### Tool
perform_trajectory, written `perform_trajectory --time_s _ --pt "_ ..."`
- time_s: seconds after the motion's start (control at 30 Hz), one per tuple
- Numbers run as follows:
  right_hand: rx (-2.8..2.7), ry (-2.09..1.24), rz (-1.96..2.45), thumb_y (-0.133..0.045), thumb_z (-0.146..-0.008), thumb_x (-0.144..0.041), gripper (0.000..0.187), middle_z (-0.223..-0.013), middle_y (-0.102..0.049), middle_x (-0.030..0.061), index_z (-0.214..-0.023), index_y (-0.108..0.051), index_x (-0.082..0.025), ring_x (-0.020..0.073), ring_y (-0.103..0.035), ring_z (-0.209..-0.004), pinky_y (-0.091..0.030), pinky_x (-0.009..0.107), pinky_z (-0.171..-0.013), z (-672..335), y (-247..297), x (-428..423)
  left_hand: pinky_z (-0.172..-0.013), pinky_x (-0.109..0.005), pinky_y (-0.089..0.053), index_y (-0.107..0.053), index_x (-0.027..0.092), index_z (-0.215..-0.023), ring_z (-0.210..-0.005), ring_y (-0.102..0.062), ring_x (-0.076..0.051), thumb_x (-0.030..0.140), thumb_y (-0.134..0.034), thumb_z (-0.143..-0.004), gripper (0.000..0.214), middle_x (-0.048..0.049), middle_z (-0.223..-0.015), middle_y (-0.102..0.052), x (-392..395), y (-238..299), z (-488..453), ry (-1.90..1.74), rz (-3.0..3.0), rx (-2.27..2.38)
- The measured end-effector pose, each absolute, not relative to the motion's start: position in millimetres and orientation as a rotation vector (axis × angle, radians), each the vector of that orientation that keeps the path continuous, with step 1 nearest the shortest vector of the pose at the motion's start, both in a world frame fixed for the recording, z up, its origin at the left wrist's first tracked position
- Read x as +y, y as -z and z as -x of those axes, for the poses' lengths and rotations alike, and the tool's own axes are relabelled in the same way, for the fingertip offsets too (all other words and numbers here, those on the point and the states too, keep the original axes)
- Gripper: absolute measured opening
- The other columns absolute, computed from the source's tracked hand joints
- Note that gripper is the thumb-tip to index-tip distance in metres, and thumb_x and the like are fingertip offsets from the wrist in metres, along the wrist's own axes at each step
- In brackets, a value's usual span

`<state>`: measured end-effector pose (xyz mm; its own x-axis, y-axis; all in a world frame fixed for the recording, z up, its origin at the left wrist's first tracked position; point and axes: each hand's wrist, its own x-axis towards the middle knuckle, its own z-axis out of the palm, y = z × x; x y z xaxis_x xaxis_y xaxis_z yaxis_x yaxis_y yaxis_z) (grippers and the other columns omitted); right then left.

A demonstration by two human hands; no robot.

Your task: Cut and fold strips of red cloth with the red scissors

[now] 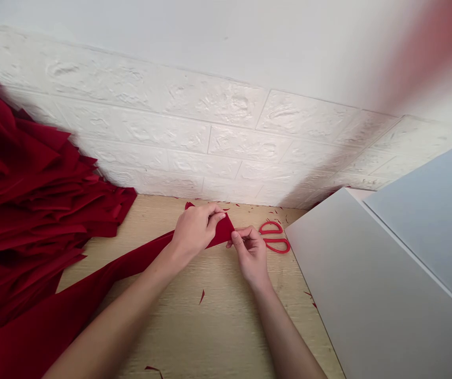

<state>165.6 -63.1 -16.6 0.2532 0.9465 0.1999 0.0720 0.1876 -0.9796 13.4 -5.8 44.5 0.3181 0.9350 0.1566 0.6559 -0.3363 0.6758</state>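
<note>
A long strip of dark red felt [71, 300] runs from the lower left across the wooden floor [218, 326] to my hands. My left hand [194, 230] is closed over the strip's folded end, fingers curled on top of it. My right hand [252, 250] pinches the pointed tip of the same fold between thumb and fingers. Red-handled scissors [275, 237] lie on the floor just right of my right hand, untouched.
A big heap of cut red felt pieces [24, 195] fills the left side. A white brick-pattern wall [210, 131] stands close behind. A grey-white panel [380, 295] slopes across the right. Small red scraps [202, 296] dot the floor.
</note>
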Motion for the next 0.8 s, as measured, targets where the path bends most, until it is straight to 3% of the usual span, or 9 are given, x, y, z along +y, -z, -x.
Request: perform_trajectory --time_s 0.3,0.47,0.63,0.8 --pt "-1.185 -0.904 1.261 -0.064 -0.085 -0.059 0.039 -0.067 -0.065 0.0 -0.079 -0.057 -0.022 0.0146 -0.062 -0.06 -0.05 0.028 -0.061 -166.4 14.0 -64.5 -0.064 -0.029 -0.038 -0.069 0.024 -0.089 -0.07 -0.065 -0.019 0.033 -0.048 -0.097 0.024 -0.0001 -0.083 -0.076 -6.5 -45.8 -11.5 -0.778 -2.186 1.388" --pt "-1.131 -0.884 1.171 -0.071 -0.082 -0.052 0.036 -0.072 -0.064 -0.0014 -0.075 -0.051 -0.023 0.013 -0.062 -0.06 -0.053 0.029 -0.064 -163.4 13.5 -64.3 -0.063 -0.03 -0.037 -0.07 0.025 -0.092 -0.073 -0.067 -0.021 0.034 -0.047 -0.097 0.025 -0.0007 -0.084 -0.077 -8.3 -45.0 -12.9 -0.722 -2.248 1.436" --pt "-1.019 -0.932 1.102 -0.076 -0.078 -0.046 0.042 -0.07 -0.059 -0.0088 -0.093 -0.042 -0.028 0.0121 -0.061 -0.055 -0.056 0.031 -0.065 -163.2 17.4 -62.2 -0.062 -0.03 -0.038 -0.071 0.025 -0.093 -0.073 -0.067 -0.021 0.034 -0.048 -0.097 0.025 -0.0009 -0.083 -0.076 -9.3 -46.4 -14.3 -0.706 -2.258 1.453" --pt "-1.029 -0.896 1.081 -0.075 -0.079 -0.043 0.039 -0.072 -0.06 -0.0074 -0.09 -0.041 -0.027 0.0115 -0.061 -0.061 -0.055 0.029 -0.066 -162.0 17.8 -62.1 -0.063 -0.03 -0.037 -0.072 0.025 -0.094 -0.074 -0.068 -0.021 0.033 -0.049 -0.097 0.024 0.0001 -0.086 -0.077 -8.1 -46.3 -13.6 -0.722 -2.256 1.445"
